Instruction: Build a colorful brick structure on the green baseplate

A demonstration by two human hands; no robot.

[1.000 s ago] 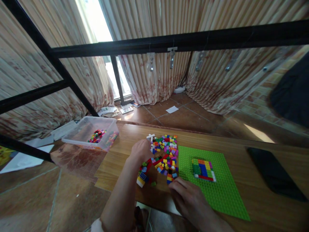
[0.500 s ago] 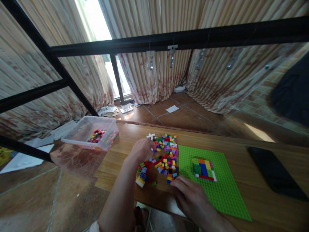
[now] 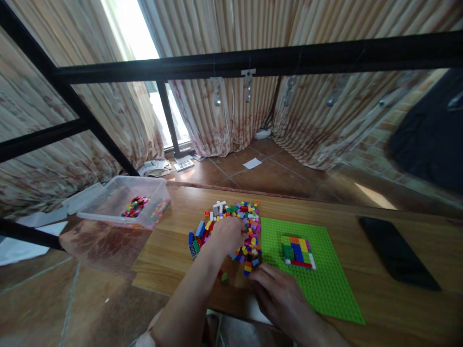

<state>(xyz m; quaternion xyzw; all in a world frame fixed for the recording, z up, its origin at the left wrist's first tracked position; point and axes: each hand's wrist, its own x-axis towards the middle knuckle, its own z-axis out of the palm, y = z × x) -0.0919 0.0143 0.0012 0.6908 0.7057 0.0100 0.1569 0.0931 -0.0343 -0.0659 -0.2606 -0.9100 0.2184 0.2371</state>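
My left hand (image 3: 228, 234) reaches over a loose pile of small coloured toy bricks (image 3: 253, 226). Its fingers are bent down and drawn together among the bricks; whatever they grip is hidden. By the near left corner of a green baseplate (image 3: 325, 284), my right hand (image 3: 277, 286) rests low with its fingers curled closed, and I cannot make out what is inside them. Close to those fingertips stands a small orange, yellow and blue brick stack (image 3: 248, 268). A low rectangular build of mixed bricks (image 3: 298, 251) sits on the baseplate.
A clear plastic bin (image 3: 125, 219) holding more bricks stands left of the wooden table (image 3: 166, 265). On the table's right lies a black phone-like slab (image 3: 398, 253). Dark metal bars (image 3: 181, 68) cross in front of the curtains. White bricks (image 3: 219, 207) lie at the pile's back edge.
My left hand has moved from the pile's far left edge towards its middle and nearer me, uncovering bricks on the left. My right hand stays beside the baseplate. The whole view has shifted slightly.
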